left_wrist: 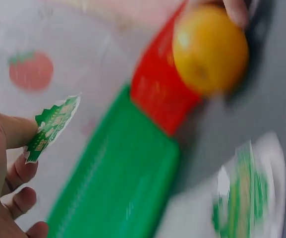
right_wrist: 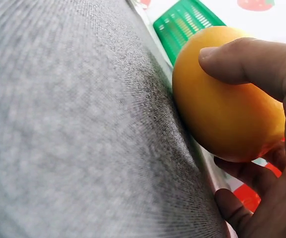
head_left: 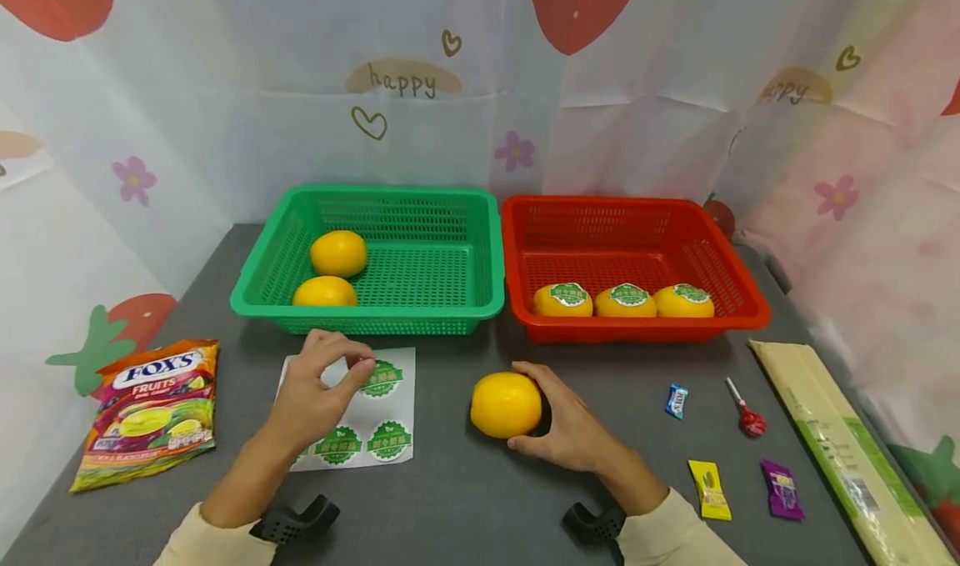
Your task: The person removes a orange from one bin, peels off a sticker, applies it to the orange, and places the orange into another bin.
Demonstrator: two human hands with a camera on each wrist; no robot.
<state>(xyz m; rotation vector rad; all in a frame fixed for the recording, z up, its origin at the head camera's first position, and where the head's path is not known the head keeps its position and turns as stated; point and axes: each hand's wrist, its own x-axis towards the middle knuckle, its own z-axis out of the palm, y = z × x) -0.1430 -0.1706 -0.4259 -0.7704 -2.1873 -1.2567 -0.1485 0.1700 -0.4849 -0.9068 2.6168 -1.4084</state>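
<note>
Head view: your left hand [head_left: 318, 383] pinches a sticker [left_wrist: 51, 126]; right hand [head_left: 566, 420] grips the orange [head_left: 506, 404]. Next, press it on squarely.

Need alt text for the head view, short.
Seen from above, a right hand holds a yellow fruit on a grey table while the left hand pinches a green sticker at a sticker sheet. Behind, a green basket holds two bare fruits and a red basket holds three stickered ones.
</note>
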